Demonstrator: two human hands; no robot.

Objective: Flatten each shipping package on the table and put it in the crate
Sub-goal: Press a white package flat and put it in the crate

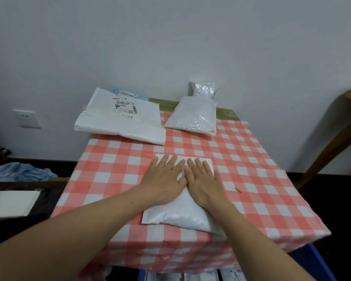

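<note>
1. My left hand (166,175) and right hand (203,179) lie palm down, side by side, with the thumbs almost touching. The fingers are straight and spread and grip nothing. I judge this flat posture serves to spread pressure over a broad area.
2. Both hands press on the white mailer (176,213), which is the package being handled. It lies on the near half of the bench (251,159), lengthwise away from me, with its near end at the bench edge.
3. The far end of the mailer, under the fingers, looks flat. The near end bulges behind the wrists. I judge flattening to be under way, with the air or filling pushed towards me.
4. A checked cloth (114,167) covers the bench, so the mailer may slide under pressure.
5. Two packages wait at the far edge, well apart from the hands: a labelled package (120,120) at the left and a bubble-wrap package (193,116) at the right. A further wrapped bundle (204,89) stands behind the latter, against the wall.
6. A blue crate (318,260) shows below the near bench edge and is mostly hidden. I judge it to be the destination, placed within a short drop.
</note>
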